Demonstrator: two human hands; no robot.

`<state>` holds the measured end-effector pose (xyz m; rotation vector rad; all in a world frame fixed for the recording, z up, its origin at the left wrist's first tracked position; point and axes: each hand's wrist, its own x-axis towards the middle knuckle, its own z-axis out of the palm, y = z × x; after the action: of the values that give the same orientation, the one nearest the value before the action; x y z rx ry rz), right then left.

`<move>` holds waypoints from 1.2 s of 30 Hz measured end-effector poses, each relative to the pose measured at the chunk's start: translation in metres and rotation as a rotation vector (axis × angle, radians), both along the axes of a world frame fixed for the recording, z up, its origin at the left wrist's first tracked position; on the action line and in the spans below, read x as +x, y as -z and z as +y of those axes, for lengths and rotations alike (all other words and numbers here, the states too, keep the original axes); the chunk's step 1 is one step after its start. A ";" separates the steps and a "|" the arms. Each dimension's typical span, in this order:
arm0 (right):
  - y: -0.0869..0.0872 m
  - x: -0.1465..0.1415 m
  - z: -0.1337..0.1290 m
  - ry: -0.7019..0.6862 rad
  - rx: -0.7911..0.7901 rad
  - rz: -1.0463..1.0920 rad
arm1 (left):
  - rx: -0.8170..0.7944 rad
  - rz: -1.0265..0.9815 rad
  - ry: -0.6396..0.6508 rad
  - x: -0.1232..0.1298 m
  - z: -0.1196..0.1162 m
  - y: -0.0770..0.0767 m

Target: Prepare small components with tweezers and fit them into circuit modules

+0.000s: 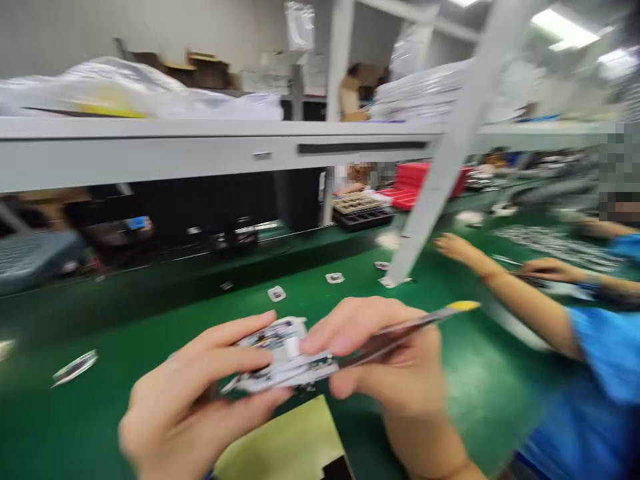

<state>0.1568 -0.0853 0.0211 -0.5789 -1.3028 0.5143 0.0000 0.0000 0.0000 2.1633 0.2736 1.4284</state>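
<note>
My left hand (195,393) grips a small white electronic assembly with a circuit board (287,347) between thumb and fingers, held tilted above the bench. My right hand (395,360) is closed around slim dark tweezers (420,324) with a yellow rear end, slightly blurred. Its fingertips also press on the right side of the assembly. The tweezers' tips are close to the board's right edge; whether they touch it I cannot tell. Below the assembly lies a yellow-green pad (285,447) with a black corner.
Several small white parts, like this one (277,293), lie spaced out on the green bench (165,327). A white slanted post (435,187) rises at right beneath a shelf (200,153). Co-workers' arms (520,293) work at the right. Trays (363,210) and red bins (413,180) stand behind.
</note>
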 end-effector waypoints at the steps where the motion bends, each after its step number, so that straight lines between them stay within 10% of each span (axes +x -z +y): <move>1: 0.001 0.001 0.001 0.007 -0.015 -0.013 | 0.016 -0.002 -0.029 -0.001 -0.003 -0.006; 36: 0.005 -0.013 -0.007 0.339 0.034 -0.028 | 0.171 -0.041 0.152 0.006 -0.005 -0.017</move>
<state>0.1436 -0.0921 0.0160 -0.7631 -1.2059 0.2048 0.0055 -0.0045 0.0172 2.2333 -0.0289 1.4526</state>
